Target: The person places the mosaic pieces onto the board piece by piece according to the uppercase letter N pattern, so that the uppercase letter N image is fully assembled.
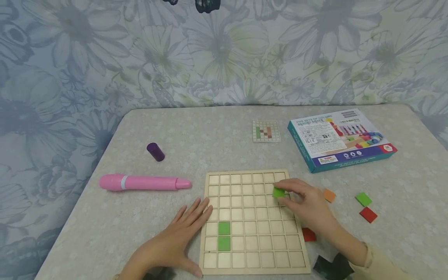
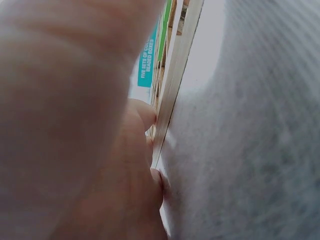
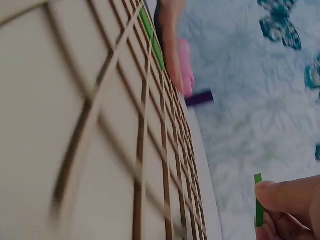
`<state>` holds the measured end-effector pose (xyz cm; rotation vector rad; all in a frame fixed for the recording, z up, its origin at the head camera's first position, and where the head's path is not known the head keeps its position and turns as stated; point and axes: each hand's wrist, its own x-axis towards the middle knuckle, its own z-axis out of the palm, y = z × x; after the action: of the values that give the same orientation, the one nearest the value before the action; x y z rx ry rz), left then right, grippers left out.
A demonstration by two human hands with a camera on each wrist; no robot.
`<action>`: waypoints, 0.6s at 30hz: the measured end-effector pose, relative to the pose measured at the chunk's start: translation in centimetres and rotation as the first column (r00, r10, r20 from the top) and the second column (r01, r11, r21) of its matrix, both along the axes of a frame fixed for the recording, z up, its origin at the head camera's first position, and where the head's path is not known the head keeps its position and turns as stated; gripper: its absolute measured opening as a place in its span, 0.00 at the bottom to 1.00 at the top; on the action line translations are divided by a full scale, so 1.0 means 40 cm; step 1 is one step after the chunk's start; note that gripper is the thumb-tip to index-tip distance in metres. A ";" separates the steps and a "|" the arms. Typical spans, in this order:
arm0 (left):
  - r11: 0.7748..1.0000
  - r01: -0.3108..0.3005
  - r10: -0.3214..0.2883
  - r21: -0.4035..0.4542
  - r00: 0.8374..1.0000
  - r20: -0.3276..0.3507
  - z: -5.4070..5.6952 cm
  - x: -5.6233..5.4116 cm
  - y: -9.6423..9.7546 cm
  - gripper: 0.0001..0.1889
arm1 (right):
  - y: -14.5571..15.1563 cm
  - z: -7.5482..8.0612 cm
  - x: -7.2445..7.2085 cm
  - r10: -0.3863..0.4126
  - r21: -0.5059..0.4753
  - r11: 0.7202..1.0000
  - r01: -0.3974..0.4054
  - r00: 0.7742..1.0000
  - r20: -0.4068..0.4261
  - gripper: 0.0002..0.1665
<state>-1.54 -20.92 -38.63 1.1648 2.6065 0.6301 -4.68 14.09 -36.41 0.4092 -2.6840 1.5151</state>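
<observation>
A wooden grid board (image 1: 249, 202) lies flat, with a green tile (image 1: 224, 228) and another green tile (image 1: 224, 244) set one above the other in its second column. My right hand (image 1: 309, 202) pinches a third green tile (image 1: 278, 192) between thumb and fingers, over the board's upper right part. In the right wrist view that pinched tile (image 3: 258, 201) is seen edge-on, apart from the grid. My left hand (image 1: 175, 239) lies with fingers spread, its fingertips touching the board's left edge. Close up in the left wrist view, the left hand (image 2: 125, 175) is beside the board's side (image 2: 175, 85).
Right of the board lie an orange tile (image 1: 329, 195), a green tile (image 1: 363, 199), a red tile (image 1: 368, 214) and another red tile (image 1: 309, 235). Farther back are a small pattern card (image 1: 266, 131) and a box (image 1: 341, 140). A pink pen (image 1: 150, 182) and purple cap (image 1: 155, 152) lie left.
</observation>
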 end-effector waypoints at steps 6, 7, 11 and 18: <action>1.000 0.000 0.000 -0.007 1.000 -0.019 0.000 0.000 0.003 0.69 | -0.138 -0.010 -0.001 0.182 -0.049 0.982 -0.181 0.983 0.001 0.21; 1.000 0.001 -0.001 -0.008 1.000 -0.022 0.000 0.000 0.003 0.68 | -0.157 -0.012 -0.001 0.204 -0.058 0.978 -0.202 0.979 0.018 0.21; 1.000 0.002 -0.002 -0.005 0.999 -0.038 0.001 0.000 0.005 0.68 | -0.215 -0.028 -0.009 0.273 -0.086 0.960 -0.267 0.960 0.067 0.20; 1.000 -0.003 0.002 -0.009 1.000 -0.026 0.001 0.001 0.002 0.68 | -0.256 -0.055 -0.020 0.340 -0.052 0.940 -0.337 0.937 0.078 0.19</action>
<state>-1.49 -20.86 -38.59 1.1753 2.6303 0.6076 -5.48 3.86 -38.60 0.8641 -2.7528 1.6959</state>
